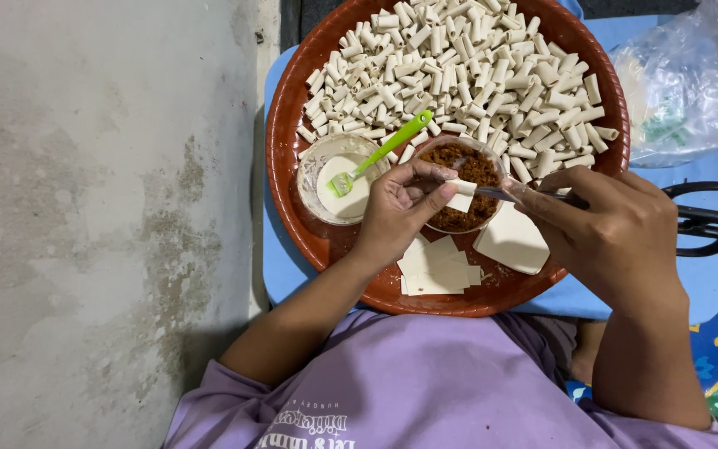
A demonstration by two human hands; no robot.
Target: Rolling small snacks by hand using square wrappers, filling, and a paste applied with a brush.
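Holding a small pale wrapper piece [460, 198] over the bowl of brown filling [462, 185], your left hand [398, 209] pinches it between closed fingertips, while your right hand [604, 224] is closed round a thin utensil [504, 194] (its tip meets the wrapper). The sheet looks thin, light and easily torn, so grip its edges gently. Rolled pieces [459, 62] fill the round red tray [286, 170].

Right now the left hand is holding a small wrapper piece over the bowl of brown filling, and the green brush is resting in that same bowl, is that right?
Not quite. The head view shows the green brush resting in the other small bowl, the one with white paste, left of the bowl of brown filling. The rest holds: the left hand holds a small wrapper piece over the brown filling.
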